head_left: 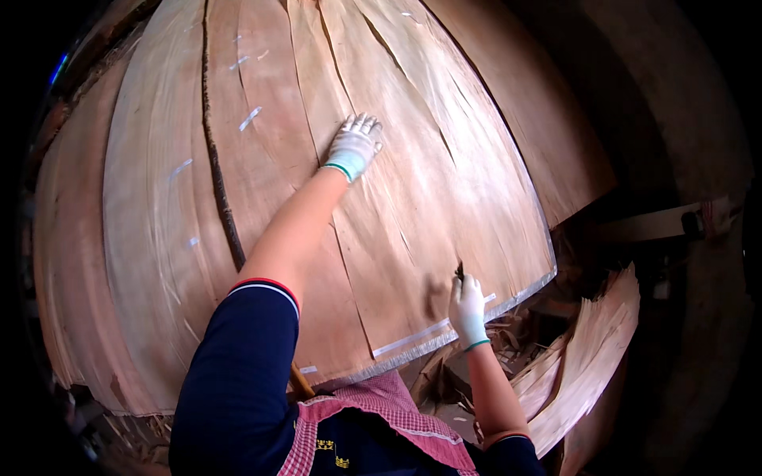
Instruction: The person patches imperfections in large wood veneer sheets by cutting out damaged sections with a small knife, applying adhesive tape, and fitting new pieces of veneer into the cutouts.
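Observation:
Broad, thin sheets of pale wood veneer (413, 206) lie side by side before me, with long splits and seams running away from me. My left hand (355, 145), in a white glove with a green cuff, rests on the veneer with its fingers stretched out, beside a narrow seam. Near the front right edge my gloved right hand (467, 308) is closed round a small dark tool (459, 270). Only the tool's tip shows, so its exact kind is hidden. A long white tape strip (409, 339) runs along the front edge, left of that hand.
Several short pieces of tape (251, 119) stick to the sheets on the left. A dark, rough-edged gap (213, 159) runs lengthwise there. Another veneer sheet (548, 135) extends at the far right. Torn veneer scraps (591, 361) stand low at the right, near a pale beam (647, 225).

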Action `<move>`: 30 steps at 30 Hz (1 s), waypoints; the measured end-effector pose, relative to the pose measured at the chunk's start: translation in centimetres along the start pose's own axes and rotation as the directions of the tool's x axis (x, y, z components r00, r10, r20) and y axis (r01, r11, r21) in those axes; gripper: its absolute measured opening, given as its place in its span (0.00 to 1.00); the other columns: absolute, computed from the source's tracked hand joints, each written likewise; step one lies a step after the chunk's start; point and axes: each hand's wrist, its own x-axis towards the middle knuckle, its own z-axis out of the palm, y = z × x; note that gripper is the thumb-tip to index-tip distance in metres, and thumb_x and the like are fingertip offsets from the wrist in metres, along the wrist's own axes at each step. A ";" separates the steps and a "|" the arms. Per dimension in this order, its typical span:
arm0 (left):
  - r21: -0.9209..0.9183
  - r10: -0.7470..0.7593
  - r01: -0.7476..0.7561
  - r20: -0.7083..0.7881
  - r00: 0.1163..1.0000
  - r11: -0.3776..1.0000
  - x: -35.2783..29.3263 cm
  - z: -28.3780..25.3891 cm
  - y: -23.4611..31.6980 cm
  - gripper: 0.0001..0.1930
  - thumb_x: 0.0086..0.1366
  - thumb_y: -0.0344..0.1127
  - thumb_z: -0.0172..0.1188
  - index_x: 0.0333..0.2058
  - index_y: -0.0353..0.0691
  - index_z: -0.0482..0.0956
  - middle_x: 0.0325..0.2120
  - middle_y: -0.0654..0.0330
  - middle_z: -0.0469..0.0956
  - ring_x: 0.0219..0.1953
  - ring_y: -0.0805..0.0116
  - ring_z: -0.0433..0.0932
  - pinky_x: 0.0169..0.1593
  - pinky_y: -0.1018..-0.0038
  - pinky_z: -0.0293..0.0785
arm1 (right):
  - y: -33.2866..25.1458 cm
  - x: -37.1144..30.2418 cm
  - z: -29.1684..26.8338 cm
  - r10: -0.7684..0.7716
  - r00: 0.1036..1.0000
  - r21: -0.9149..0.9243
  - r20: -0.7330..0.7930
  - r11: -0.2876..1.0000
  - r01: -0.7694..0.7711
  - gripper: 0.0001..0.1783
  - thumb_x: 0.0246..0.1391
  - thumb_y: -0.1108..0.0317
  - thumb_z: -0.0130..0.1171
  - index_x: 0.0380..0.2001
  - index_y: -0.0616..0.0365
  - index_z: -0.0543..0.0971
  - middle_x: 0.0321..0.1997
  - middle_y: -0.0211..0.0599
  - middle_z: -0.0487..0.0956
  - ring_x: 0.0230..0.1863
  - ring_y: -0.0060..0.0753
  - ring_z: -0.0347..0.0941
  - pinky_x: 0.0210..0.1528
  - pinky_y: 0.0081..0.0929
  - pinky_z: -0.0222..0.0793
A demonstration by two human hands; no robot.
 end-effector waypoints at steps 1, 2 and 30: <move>-0.103 0.028 -0.034 -0.054 0.998 0.994 0.1 0.6 -0.9 0.27 0.70 0.48 0.43 0.64 0.43 0.61 0.66 0.56 0.60 0.69 0.60 0.53 0.71 0.62 0.42 | -2.6 0.5 -0.2 -0.080 0.996 -0.083 -0.043 0.994 0.076 0.22 0.59 0.62 0.51 0.53 0.62 0.70 0.48 0.62 0.75 0.50 0.56 0.73 0.51 0.44 0.69; -0.202 0.049 -0.070 -0.107 0.993 0.977 0.0 1.0 -1.4 0.27 0.70 0.47 0.43 0.64 0.42 0.61 0.65 0.56 0.60 0.69 0.60 0.54 0.71 0.63 0.43 | -6.5 1.9 -0.5 -0.008 0.996 -0.083 0.093 0.996 0.016 0.20 0.57 0.62 0.53 0.51 0.59 0.69 0.43 0.59 0.78 0.42 0.54 0.78 0.44 0.45 0.74; -0.328 0.286 -0.343 -0.210 0.935 0.880 -7.7 -0.1 11.2 0.25 0.70 0.44 0.44 0.62 0.39 0.63 0.64 0.54 0.62 0.67 0.59 0.58 0.71 0.64 0.47 | -6.2 -6.0 10.5 -0.238 0.963 -0.275 -0.130 0.941 0.195 0.13 0.61 0.61 0.49 0.30 0.61 0.69 0.18 0.50 0.77 0.19 0.54 0.75 0.20 0.44 0.72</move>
